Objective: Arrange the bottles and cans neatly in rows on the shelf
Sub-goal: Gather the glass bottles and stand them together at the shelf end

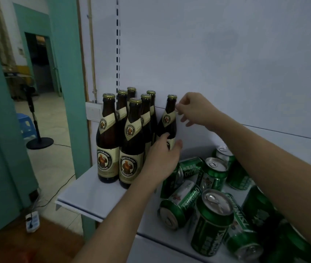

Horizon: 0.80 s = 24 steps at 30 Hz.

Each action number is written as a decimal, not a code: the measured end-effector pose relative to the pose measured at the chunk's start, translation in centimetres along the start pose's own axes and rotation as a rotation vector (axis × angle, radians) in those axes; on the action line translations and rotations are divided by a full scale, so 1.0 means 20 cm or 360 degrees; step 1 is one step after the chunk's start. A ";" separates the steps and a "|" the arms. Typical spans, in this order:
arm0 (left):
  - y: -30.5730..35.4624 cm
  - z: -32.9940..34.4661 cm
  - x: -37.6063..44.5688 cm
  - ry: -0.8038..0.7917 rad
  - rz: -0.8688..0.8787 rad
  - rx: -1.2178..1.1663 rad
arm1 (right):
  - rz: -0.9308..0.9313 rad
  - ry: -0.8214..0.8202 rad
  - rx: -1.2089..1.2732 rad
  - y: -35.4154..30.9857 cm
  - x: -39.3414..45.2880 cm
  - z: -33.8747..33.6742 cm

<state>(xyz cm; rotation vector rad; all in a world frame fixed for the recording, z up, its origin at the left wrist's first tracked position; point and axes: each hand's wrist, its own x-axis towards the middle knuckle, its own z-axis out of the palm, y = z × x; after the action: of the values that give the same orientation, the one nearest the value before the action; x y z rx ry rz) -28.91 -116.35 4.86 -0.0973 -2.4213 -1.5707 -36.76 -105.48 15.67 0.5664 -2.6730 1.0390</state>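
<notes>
I count seven dark brown glass beer bottles with gold caps and cream labels (pixel 107 141) standing on the white shelf (pixel 86 194). Around nine green aluminium beer cans (pixel 210 223) lie heaped to their right, though the pile runs past the frame edge, so I can't fix that number.

Seven upright brown bottles (pixel 132 143) at left, green cans (pixel 211 221) jumbled right
</notes>
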 end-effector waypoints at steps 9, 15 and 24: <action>-0.25 0.05 -0.19 -0.0037 0.0052 -0.0191 | -0.0098 -0.1085 -0.0546 0.01 -0.29 0.07; -0.28 0.03 -0.21 -0.0167 -0.0010 -0.0360 | -0.0365 -0.0911 -0.0661 0.07 -0.36 0.11; -0.27 0.19 -0.30 -0.0301 -0.0137 -0.0621 | 0.0043 -0.0130 0.0139 0.05 -0.45 -0.36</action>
<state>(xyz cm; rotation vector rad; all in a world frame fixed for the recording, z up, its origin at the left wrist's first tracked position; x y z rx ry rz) -24.83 -114.75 -2.85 -0.2249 -2.2403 -2.1447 -28.65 -97.34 17.23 0.6029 -2.7233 1.1693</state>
